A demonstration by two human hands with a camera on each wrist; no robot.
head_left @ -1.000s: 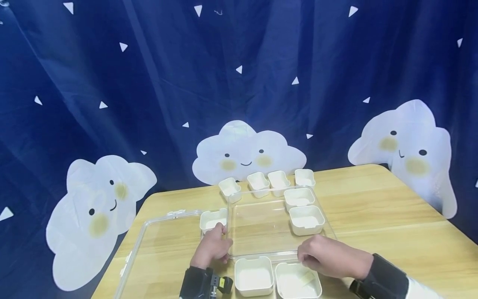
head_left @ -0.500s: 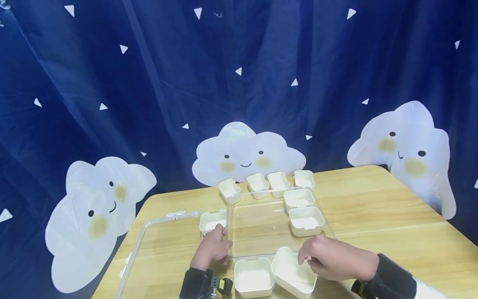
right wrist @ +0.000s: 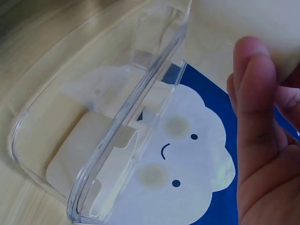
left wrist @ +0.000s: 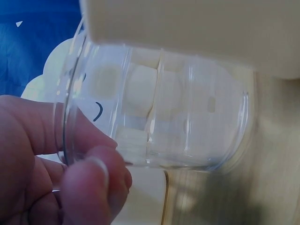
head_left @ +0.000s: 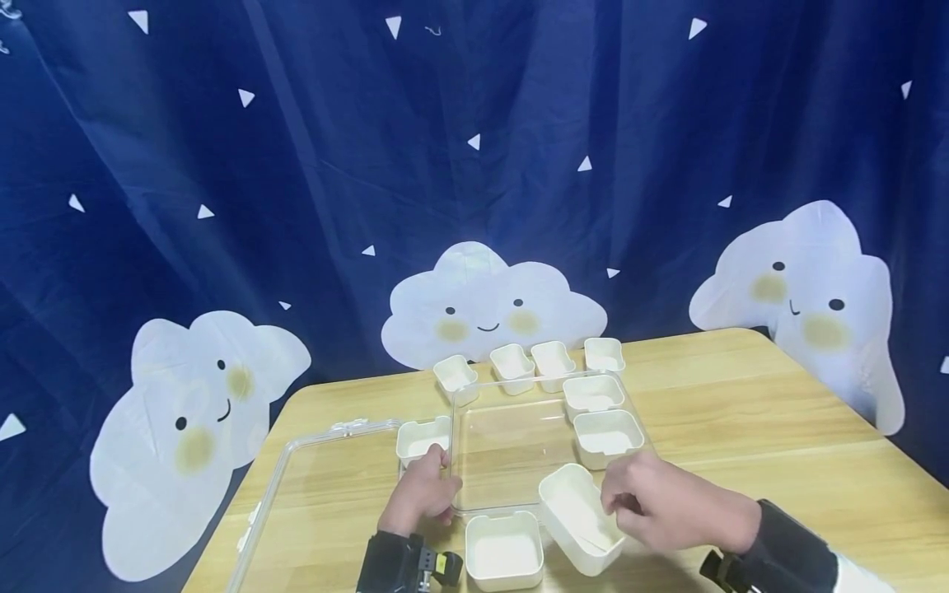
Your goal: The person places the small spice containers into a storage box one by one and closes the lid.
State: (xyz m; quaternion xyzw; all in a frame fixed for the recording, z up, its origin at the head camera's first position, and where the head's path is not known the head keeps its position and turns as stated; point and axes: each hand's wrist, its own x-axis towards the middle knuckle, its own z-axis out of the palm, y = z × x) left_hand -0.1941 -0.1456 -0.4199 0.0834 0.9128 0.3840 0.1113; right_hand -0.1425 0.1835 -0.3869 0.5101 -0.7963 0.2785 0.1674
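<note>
A clear plastic box (head_left: 511,449) stands in the middle of the wooden table (head_left: 741,428). My left hand (head_left: 436,487) grips its front-left corner; in the left wrist view my thumb and fingers (left wrist: 89,183) pinch the clear wall (left wrist: 154,117). My right hand (head_left: 621,504) holds a cream square bin (head_left: 578,517), tilted and lifted over the box's front edge. Its cream wall (right wrist: 234,28) fills the top right of the right wrist view, beside my fingers (right wrist: 255,122). Two cream bins (head_left: 593,394) (head_left: 608,436) sit inside the box at its right side.
One cream bin (head_left: 504,550) rests on the table in front of the box. Another (head_left: 419,436) stands at the box's left, and several stand in a row (head_left: 534,361) behind it. A clear lid (head_left: 319,494) lies flat at the left. A blue cloud-print curtain hangs behind.
My right hand has lifted the right-hand front bin off the table, tilted it and carried it up to the box's front edge. The left hand has stayed on the corner.
</note>
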